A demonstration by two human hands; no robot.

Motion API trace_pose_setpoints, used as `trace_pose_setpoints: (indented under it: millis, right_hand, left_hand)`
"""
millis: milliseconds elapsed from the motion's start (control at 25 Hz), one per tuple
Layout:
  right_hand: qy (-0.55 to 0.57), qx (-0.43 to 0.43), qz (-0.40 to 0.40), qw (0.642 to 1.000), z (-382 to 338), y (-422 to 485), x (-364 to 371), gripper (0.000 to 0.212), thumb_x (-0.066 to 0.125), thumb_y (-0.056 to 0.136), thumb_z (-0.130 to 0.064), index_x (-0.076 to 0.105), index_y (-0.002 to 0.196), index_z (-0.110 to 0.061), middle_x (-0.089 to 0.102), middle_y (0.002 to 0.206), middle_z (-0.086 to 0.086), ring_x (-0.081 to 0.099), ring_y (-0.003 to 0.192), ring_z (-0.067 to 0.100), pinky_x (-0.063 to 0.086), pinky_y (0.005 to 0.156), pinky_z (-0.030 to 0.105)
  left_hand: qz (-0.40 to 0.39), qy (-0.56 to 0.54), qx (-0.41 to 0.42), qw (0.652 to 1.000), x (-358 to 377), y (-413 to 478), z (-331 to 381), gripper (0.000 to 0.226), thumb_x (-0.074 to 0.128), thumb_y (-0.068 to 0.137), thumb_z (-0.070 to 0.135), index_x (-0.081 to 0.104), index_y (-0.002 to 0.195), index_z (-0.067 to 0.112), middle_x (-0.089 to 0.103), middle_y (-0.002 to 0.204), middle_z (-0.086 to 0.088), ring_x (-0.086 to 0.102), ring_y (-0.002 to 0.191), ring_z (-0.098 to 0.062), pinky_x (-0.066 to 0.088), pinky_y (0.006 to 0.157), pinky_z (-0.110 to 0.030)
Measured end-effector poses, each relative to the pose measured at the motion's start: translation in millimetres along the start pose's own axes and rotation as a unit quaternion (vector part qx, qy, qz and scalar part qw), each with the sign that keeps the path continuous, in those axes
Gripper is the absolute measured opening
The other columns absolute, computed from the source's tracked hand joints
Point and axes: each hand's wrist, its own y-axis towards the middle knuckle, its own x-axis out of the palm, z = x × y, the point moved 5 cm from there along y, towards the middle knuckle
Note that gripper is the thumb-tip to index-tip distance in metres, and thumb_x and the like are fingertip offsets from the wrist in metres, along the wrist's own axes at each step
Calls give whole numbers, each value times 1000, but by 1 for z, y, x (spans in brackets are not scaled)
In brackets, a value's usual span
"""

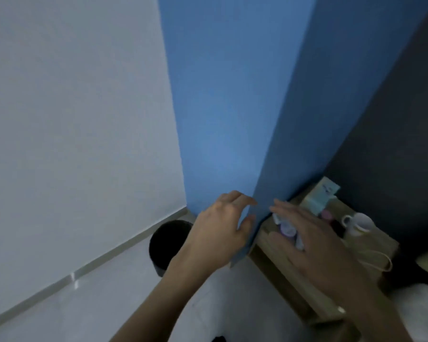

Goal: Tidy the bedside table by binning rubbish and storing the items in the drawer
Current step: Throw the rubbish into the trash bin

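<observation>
Spread over a small, seemingly crumpled purple-and-white wrapper (287,227) at the 10 o'clock corner of the pale wooden bedside table (383,245): right hand (316,245), fingers straight and released, contact impossible to tell. At 9 o'clock of it, left hand (220,228), loosely curled, grasping nothing. Wrapper probably light, soft and crinkly; best pinched across the middle.

Counted on the table:
- one wrapper
- one white ceramic mug (358,223)
- one pale blue-and-cream carton (319,197)
- one small pink object (328,214)
- one white looped cord (378,264)

On the floor at 8 o'clock of the left hand, one round black bin (166,243).
</observation>
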Motion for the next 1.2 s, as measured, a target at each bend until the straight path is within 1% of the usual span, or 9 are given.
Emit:
trace_pose_setpoints:
  millis: [120, 200, 360, 560, 640, 800, 960, 1120, 1200]
  right_hand:
    - [-10, -72, -116, 991, -2, 38, 50, 47, 53, 84, -38, 51, 128, -20, 46, 139, -7, 40, 127, 6, 23, 99, 11]
    - [-19, -118, -180, 976, -12, 61, 82, 43, 56, 88, -27, 50, 129, -15, 46, 140, 0, 40, 128, 12, 19, 100, 9]
    - [-34, -218, -257, 941, -24, 104, 143, 45, 54, 89, -27, 48, 131, -14, 49, 138, 5, 45, 126, 21, 30, 101, 24]
    - [-44, -238, -359, 901, 19, 149, 257, 48, 54, 89, -22, 41, 135, -16, 48, 138, 4, 46, 123, 20, 40, 100, 32]
    - [-56, -225, -401, 886, 53, 159, 316, 50, 56, 88, -20, 41, 136, -13, 48, 138, 6, 46, 123, 21, 40, 101, 33]
    - [-91, -194, -438, 873, 125, 174, 434, 58, 60, 85, -21, 37, 138, -12, 46, 138, 8, 43, 125, 22, 38, 103, 32]
    - [-124, -205, -465, 853, 195, 168, 565, 76, 71, 76, -28, 33, 139, -13, 42, 141, 8, 38, 129, 23, 37, 106, 35]
    - [-206, -280, -465, 814, 256, 152, 667, 96, 76, 71, -27, 17, 145, -17, 22, 154, 3, 15, 143, 22, 18, 117, 36]
    - [-253, -301, -459, 797, 287, 147, 706, 91, 72, 74, -28, 17, 145, -18, 25, 153, 2, 17, 143, 22, 12, 116, 38]
  left_hand:
    - [30, 20, -108, 994, 7, -14, -50, 34, 47, 93, 26, 53, 126, 21, 54, 129, 3, 51, 119, -18, 43, 94, -33]
    - [51, 32, -177, 982, 3, -29, -77, 37, 47, 92, 23, 50, 128, 19, 54, 129, 0, 49, 120, -19, 41, 95, -32]
    - [114, 38, -292, 949, 0, -52, -119, 39, 48, 90, 18, 50, 129, 15, 54, 130, -4, 48, 120, -22, 38, 93, -30]
    - [139, 12, -430, 892, 59, -60, -196, 46, 47, 89, 14, 45, 135, 10, 49, 137, -9, 43, 128, -25, 39, 102, -35]
    - [117, 0, -474, 873, 102, -59, -237, 47, 46, 89, 13, 44, 136, 10, 49, 138, -9, 42, 129, -25, 39, 103, -35]
    - [95, -21, -517, 850, 188, -59, -323, 50, 49, 87, 14, 43, 137, 11, 48, 139, -8, 41, 131, -24, 37, 106, -33]
    - [49, -11, -514, 856, 292, -67, -424, 55, 53, 83, 11, 41, 137, 9, 45, 142, -9, 37, 134, -24, 33, 110, -33]
    - [-13, 29, -498, 867, 392, -78, -505, 61, 59, 88, 16, 33, 143, 11, 35, 151, -9, 28, 141, -26, 23, 116, -35]
    - [-50, 46, -485, 872, 435, -81, -540, 67, 63, 86, 20, 30, 144, 11, 31, 153, -9, 21, 144, -26, 15, 119, -38]
